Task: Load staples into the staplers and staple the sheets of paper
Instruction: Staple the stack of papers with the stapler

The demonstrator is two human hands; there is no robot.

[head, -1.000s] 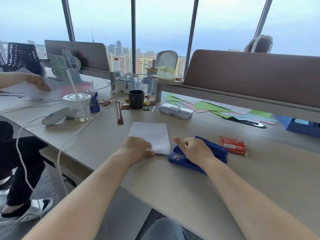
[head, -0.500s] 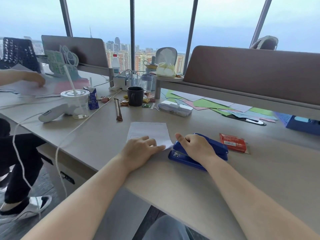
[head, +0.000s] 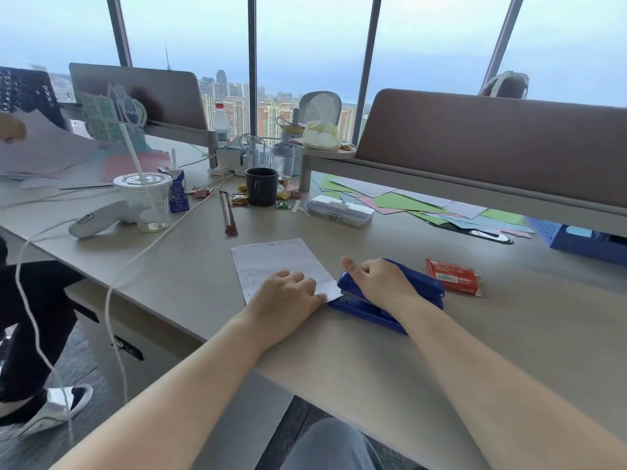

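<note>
A blue stapler (head: 419,288) lies on the desk near its front edge, its mouth pointing left. My right hand (head: 380,281) rests on top of the stapler with the fingers curled over it. White sheets of paper (head: 274,261) lie flat to the left of the stapler, and their near right corner sits in the stapler's mouth. My left hand (head: 288,296) lies palm down on the sheets' near edge, fingers apart, pressing them to the desk.
A red packet (head: 453,276) lies right of the stapler. A clear box (head: 339,210), a black mug (head: 262,186), a plastic cup with straw (head: 144,196), a white handheld device (head: 98,220) and coloured sheets (head: 424,205) stand farther back. Cables trail over the left desk edge. Another person sits left.
The stapler's top arm has risen a little under my right hand. My left hand has slid slightly right along the paper's near edge.
</note>
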